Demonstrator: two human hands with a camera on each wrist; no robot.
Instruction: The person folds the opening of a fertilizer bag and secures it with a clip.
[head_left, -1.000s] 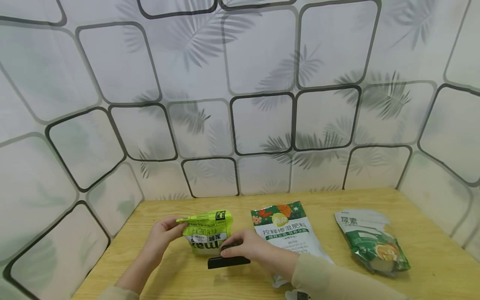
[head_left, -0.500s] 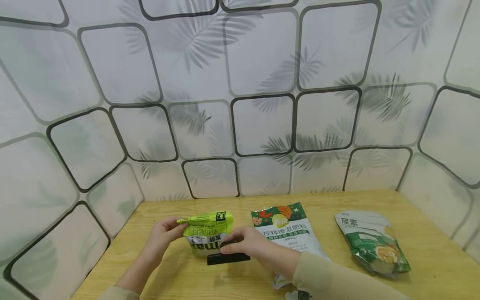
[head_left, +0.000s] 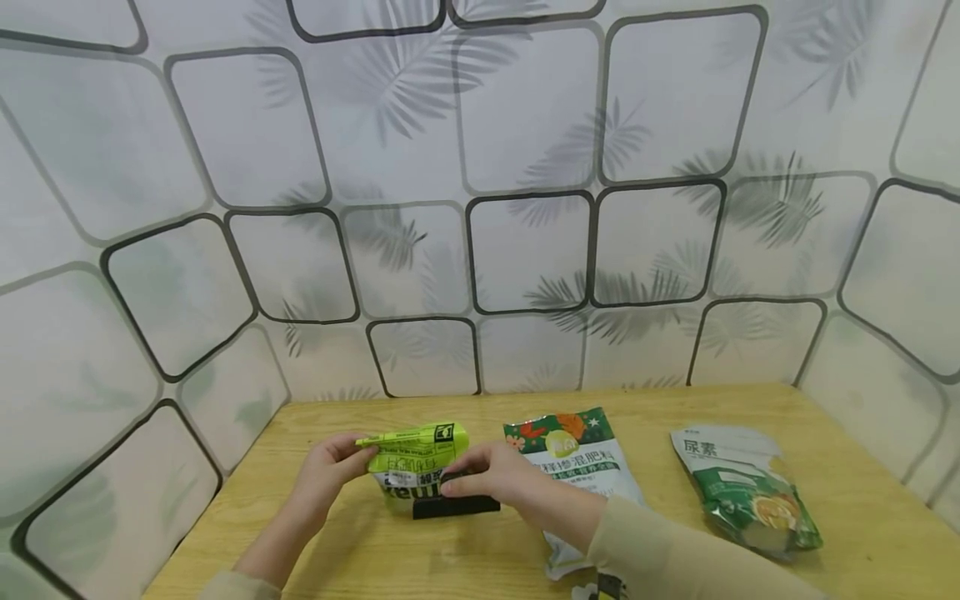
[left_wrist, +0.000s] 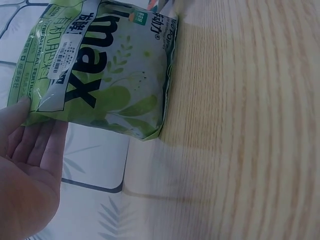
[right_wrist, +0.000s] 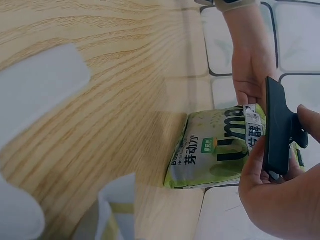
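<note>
A green-and-white fertilizer bag (head_left: 408, 458) with "max" lettering stands on the wooden table, its top folded over. At the bag's left top corner, my left hand (head_left: 333, 467) pinches the fold between thumb and fingers; the left wrist view shows this hand (left_wrist: 30, 185) at the bag's green edge. My right hand (head_left: 498, 479) grips a long black bag clip (head_left: 453, 507), which overlaps the bag's front in the head view. From the right wrist, the clip (right_wrist: 276, 130) appears close to the folded top, with thumb and fingers on either side of it.
Right of my right hand lies a white-and-green fertilizer bag (head_left: 588, 467), partly hidden by the arm. Farther right rests another green-and-silver bag (head_left: 750, 492). A small white-and-black item (head_left: 609, 586) shows at the bottom edge. Patterned curtains (head_left: 525, 250) enclose the table.
My right hand has raised the black clip slightly, toward the fertilizer bag. The left hand keeps its pinch on the folded top, and the bags stay in place.
</note>
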